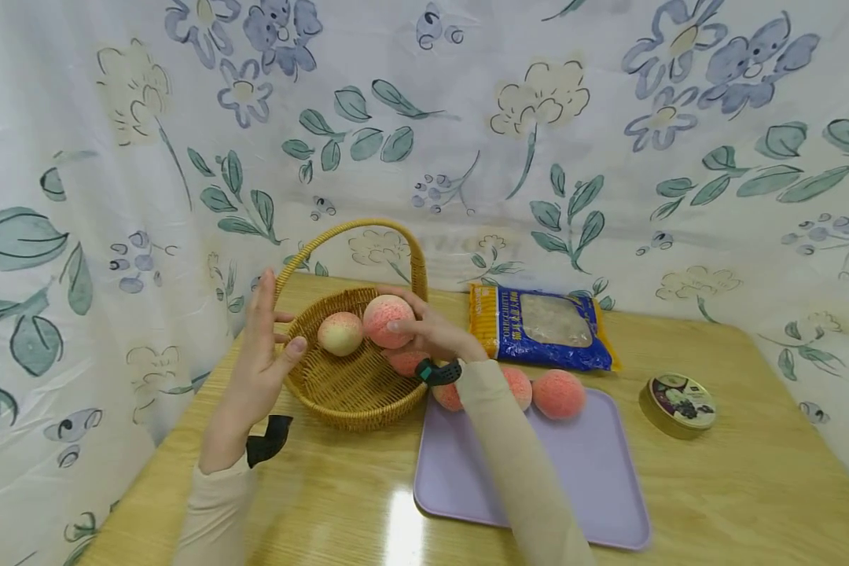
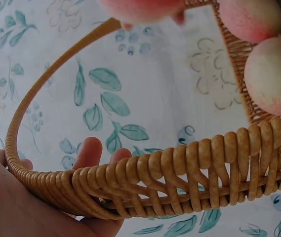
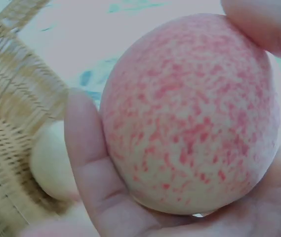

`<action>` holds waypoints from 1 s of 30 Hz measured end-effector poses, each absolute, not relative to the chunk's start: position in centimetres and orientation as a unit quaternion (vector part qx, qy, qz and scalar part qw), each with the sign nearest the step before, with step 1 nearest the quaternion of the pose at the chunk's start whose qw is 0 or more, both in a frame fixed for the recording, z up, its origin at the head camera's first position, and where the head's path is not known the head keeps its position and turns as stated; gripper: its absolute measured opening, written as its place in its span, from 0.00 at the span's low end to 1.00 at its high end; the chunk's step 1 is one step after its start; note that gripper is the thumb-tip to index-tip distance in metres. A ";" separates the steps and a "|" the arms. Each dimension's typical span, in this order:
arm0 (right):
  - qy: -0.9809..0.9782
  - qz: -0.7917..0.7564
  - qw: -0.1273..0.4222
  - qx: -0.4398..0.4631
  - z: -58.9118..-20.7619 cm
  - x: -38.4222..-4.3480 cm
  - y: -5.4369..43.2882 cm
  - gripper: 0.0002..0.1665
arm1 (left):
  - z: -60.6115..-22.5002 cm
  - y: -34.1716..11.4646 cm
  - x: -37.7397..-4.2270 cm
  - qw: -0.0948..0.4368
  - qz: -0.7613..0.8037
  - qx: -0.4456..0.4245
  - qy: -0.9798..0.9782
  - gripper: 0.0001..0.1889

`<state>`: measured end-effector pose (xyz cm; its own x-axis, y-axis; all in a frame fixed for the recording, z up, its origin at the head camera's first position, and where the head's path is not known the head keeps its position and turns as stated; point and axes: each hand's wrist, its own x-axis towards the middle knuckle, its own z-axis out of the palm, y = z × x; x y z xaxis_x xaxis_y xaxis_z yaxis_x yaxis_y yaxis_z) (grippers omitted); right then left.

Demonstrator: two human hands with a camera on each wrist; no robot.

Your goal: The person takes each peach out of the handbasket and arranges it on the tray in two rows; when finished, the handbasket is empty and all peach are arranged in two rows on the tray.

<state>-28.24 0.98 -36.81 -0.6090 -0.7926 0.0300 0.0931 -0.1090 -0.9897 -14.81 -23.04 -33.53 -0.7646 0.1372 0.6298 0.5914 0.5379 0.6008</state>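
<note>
A pink speckled peach is gripped by my right hand above the right side of a wicker basket. In the right wrist view, fingers and thumb curve around this peach. My left hand is at the basket's left side, its index finger pointing up and its thumb spread. The left wrist view has that hand against the foot of the basket handle, with fingertips showing past it. Inside the basket lie a pale peach and a pinker peach, partly covered by the right hand.
Right of the basket, a lilac tray bears several peaches, including one at its back edge; the right forearm crosses over it. Behind stands a blue and yellow pasta bag. A round tin sits farther right. A floral curtain backs the table.
</note>
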 end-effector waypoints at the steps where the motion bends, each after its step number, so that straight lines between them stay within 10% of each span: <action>1: 0.572 -0.694 0.321 -0.297 -36.7 -28.3 1.9 0.40 | -33.5 -23.1 -14.8 0.266 -0.429 -0.220 -0.835 0.39; 12: 0.591 -0.725 0.263 -0.236 -36.8 -27.3 13.2 0.51 | -33.4 -22.8 -15.2 0.269 -0.430 -0.226 -0.831 0.38; 30: 0.719 -0.685 0.091 -0.073 -41.2 -20.9 30.7 0.25 | -33.7 -22.7 -15.0 0.280 -0.419 -0.225 -0.834 0.39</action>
